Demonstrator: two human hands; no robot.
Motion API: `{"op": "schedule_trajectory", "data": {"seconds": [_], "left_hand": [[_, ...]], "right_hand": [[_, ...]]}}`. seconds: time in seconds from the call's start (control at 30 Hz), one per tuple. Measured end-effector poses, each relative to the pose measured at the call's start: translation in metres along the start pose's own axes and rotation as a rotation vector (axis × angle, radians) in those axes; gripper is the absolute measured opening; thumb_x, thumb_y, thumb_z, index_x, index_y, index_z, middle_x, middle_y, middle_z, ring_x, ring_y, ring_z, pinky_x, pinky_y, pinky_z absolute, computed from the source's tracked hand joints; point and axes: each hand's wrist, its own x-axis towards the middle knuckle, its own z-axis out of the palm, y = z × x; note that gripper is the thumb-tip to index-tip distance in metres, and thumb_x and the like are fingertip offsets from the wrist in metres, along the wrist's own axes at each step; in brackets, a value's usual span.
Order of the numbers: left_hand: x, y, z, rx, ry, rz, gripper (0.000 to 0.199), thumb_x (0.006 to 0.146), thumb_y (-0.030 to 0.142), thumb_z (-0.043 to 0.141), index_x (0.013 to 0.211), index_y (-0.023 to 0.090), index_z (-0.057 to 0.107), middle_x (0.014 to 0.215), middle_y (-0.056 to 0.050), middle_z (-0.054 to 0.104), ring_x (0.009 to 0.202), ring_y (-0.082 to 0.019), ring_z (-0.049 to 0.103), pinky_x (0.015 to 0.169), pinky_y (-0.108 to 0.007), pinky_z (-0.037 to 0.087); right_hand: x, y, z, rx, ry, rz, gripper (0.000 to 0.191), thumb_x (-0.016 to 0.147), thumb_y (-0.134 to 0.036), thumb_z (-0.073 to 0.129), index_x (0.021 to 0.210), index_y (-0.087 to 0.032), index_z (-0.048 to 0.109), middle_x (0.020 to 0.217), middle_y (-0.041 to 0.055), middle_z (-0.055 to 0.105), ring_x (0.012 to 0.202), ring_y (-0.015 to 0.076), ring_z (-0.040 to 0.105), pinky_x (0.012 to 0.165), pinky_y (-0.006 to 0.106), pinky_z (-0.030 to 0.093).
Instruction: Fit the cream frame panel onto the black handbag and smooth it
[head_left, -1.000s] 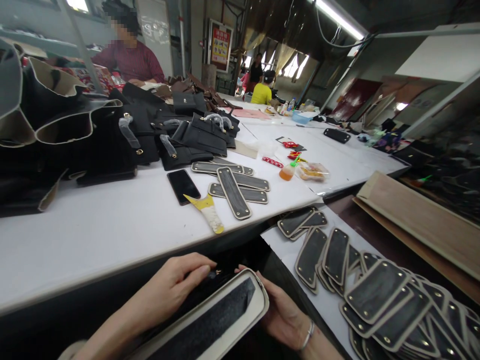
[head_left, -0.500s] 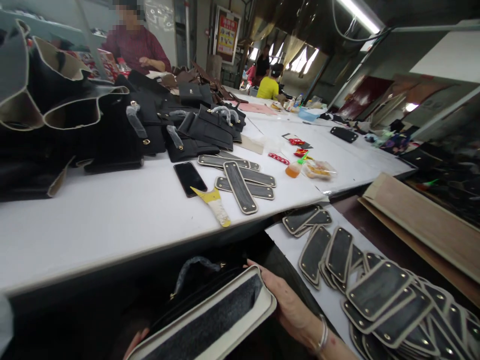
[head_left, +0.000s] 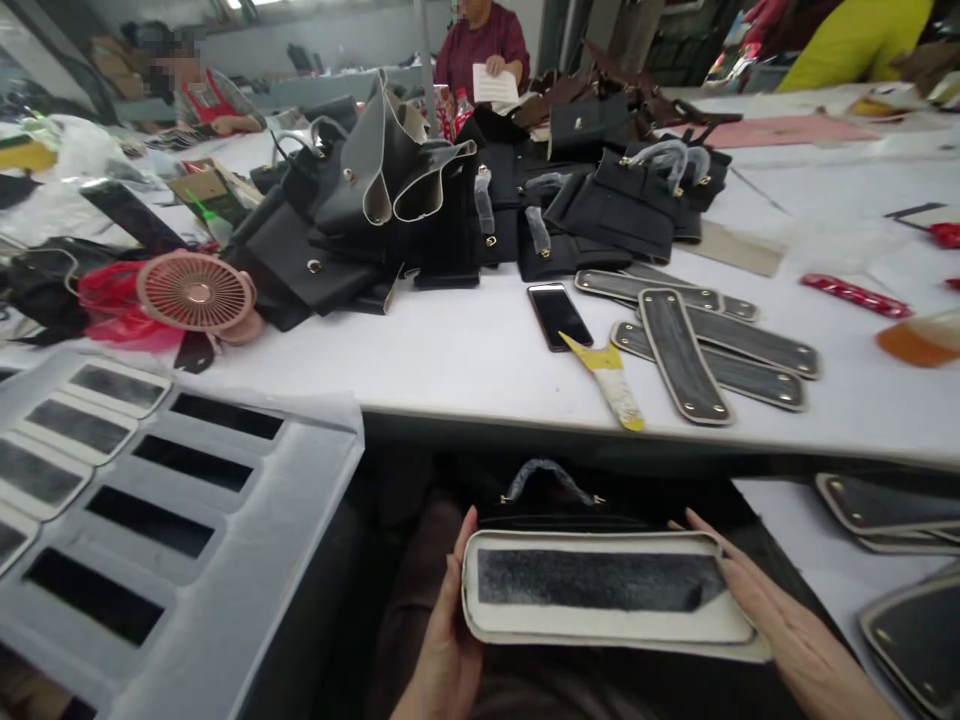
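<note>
Between my two hands is a black handbag, its cream-edged bottom with a dark rectangular panel facing me. A handle in clear wrapping arches from its far side. My left hand grips the left end, thumb and fingers along the edge. At the right end my right hand presses against the side with its fingers behind the rim. Over the table, several dark base pieces with pale edges and studs lie crossed beside a phone and a yellow-and-white taped tool.
Black handbags are piled along the table. A pink fan stands at left, above a grey slotted board holding pale pieces. More studded base pieces lie at right. Two people sit across the table; a yellow sleeve shows at upper right.
The view has swung left, bringing the fan and slotted board into sight. The handbag is now level rather than slanted, and my left hand shows more fully on its end.
</note>
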Motion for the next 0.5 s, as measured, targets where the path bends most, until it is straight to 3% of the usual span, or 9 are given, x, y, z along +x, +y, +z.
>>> {"op": "schedule_trajectory", "data": {"seconds": [0.13, 0.2, 0.3, 0.37, 0.43, 0.5], "left_hand": [[-0.001, 0.001, -0.010, -0.007, -0.095, 0.006, 0.054, 0.090, 0.056, 0.059, 0.140, 0.037, 0.049, 0.148, 0.002, 0.047, 0.144, -0.026, 0.029, 0.120, -0.038, 0.022], [0.000, 0.001, -0.013, -0.013, -0.131, 0.001, 0.054, 0.090, 0.057, 0.060, 0.139, 0.037, 0.050, 0.149, 0.001, 0.045, 0.144, -0.027, 0.029, 0.120, -0.040, 0.024], [0.001, 0.001, -0.016, -0.010, -0.153, -0.029, 0.059, 0.088, 0.060, 0.060, 0.141, 0.038, 0.047, 0.151, 0.000, 0.042, 0.144, -0.030, 0.029, 0.119, -0.044, 0.025], [0.002, 0.000, -0.016, 0.003, -0.137, -0.045, 0.062, 0.089, 0.061, 0.057, 0.144, 0.037, 0.043, 0.151, -0.001, 0.041, 0.143, -0.033, 0.030, 0.118, -0.048, 0.027], [0.003, -0.001, -0.016, 0.016, -0.119, -0.042, 0.064, 0.090, 0.062, 0.055, 0.146, 0.035, 0.041, 0.151, -0.003, 0.041, 0.142, -0.035, 0.031, 0.116, -0.053, 0.029], [0.005, -0.003, -0.017, 0.007, -0.139, -0.024, 0.065, 0.089, 0.064, 0.055, 0.145, 0.033, 0.043, 0.150, -0.004, 0.043, 0.141, -0.035, 0.032, 0.116, -0.054, 0.029]], "right_hand": [[0.002, 0.008, -0.001, -0.003, 0.005, -0.025, 0.063, 0.090, -0.067, 0.043, 0.144, -0.035, 0.044, 0.149, -0.0029, 0.046, 0.142, 0.0241, 0.035, 0.125, 0.041, 0.010], [0.003, 0.006, -0.003, -0.096, 0.057, -0.105, 0.060, 0.091, -0.064, 0.042, 0.142, -0.033, 0.047, 0.146, -0.0010, 0.049, 0.139, 0.0268, 0.039, 0.124, 0.047, 0.013], [-0.002, -0.016, 0.000, -0.351, 0.356, -0.449, 0.050, 0.091, -0.057, 0.050, 0.130, -0.028, 0.058, 0.132, 0.0045, 0.058, 0.124, 0.0297, 0.052, 0.119, 0.050, 0.026], [-0.009, -0.045, 0.013, -0.463, 0.450, -0.764, 0.034, 0.093, -0.043, 0.056, 0.122, -0.025, 0.062, 0.119, 0.0054, 0.061, 0.110, 0.0235, 0.058, 0.113, 0.039, 0.036], [-0.017, -0.079, 0.037, -0.485, 0.251, -0.998, 0.024, 0.096, -0.026, 0.055, 0.119, -0.024, 0.061, 0.112, 0.0040, 0.061, 0.101, 0.0155, 0.061, 0.100, 0.023, 0.044], [-0.025, -0.108, 0.069, -0.453, -0.032, -1.095, 0.023, 0.097, -0.017, 0.051, 0.119, -0.022, 0.058, 0.108, 0.0044, 0.061, 0.096, 0.0137, 0.061, 0.087, 0.019, 0.049]]}}
